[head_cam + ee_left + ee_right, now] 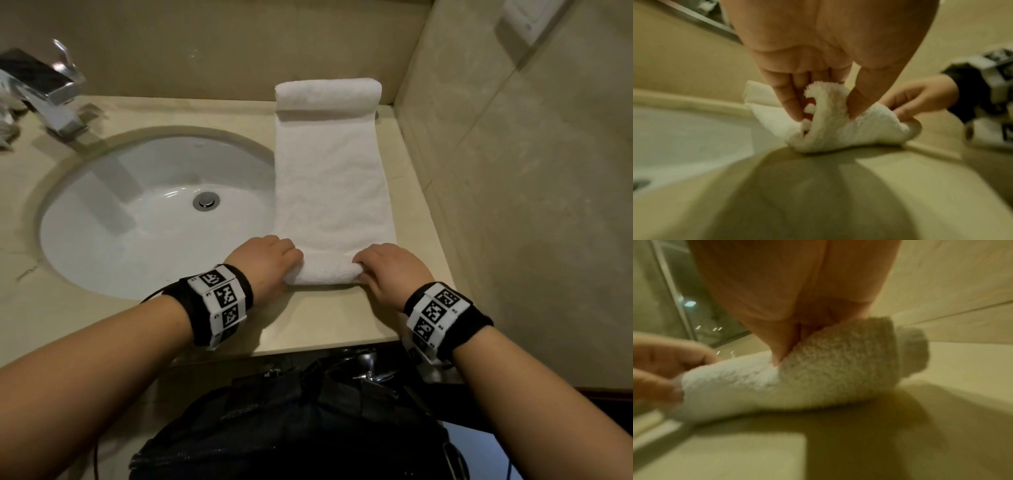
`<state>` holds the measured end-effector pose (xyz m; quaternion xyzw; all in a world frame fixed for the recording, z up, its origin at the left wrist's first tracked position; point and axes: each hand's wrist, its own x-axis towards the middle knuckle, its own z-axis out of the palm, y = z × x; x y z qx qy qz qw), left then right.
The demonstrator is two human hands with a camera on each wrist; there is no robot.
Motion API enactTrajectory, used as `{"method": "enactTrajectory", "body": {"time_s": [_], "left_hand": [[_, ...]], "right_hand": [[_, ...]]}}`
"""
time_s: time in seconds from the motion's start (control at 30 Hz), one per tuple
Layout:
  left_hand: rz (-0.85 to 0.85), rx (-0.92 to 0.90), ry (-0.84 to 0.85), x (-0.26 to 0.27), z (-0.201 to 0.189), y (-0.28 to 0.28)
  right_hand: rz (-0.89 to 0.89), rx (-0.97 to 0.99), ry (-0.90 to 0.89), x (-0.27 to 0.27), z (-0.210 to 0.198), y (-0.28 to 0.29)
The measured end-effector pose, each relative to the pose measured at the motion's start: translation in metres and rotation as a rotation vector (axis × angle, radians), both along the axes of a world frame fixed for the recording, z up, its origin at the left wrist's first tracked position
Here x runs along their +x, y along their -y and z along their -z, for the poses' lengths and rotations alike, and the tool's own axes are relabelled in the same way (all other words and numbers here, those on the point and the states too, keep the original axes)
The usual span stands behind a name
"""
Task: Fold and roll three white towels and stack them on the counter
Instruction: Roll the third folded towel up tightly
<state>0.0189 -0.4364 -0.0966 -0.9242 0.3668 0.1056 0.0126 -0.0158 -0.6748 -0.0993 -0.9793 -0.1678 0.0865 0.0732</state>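
Observation:
A long folded white towel (pixel 332 185) lies flat on the beige counter (pixel 329 318), right of the sink. Its near end is curled into a small roll (pixel 323 272). My left hand (pixel 270 260) grips the roll's left end, fingers and thumb pinching the cloth (pixel 830 123). My right hand (pixel 387 270) grips the right end, thumb pressed into the roll (pixel 818 369). A finished rolled towel (pixel 328 93) rests against the back wall, at the flat towel's far end.
A white oval sink (pixel 154 212) with a drain (pixel 205 201) sits to the left, and a chrome tap (pixel 51 92) behind it. A tiled side wall (pixel 513 205) bounds the counter on the right. A dark bag (pixel 294 428) sits below the counter's front edge.

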Motion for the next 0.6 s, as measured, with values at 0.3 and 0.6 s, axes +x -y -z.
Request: {"method": "enactTrajectory", "body": {"time_s": [0.3, 0.6], "left_hand": [[-0.427, -0.301, -0.444, 0.009, -0.002, -0.002], [-0.195, -0.181, -0.045, 0.003, -0.002, 0.010]], "right_hand": [[0.145, 0.084, -0.063, 0.014, -0.015, 0.004], [0.105, 0.091, -0.224, 0.012, -0.005, -0.008]]}}
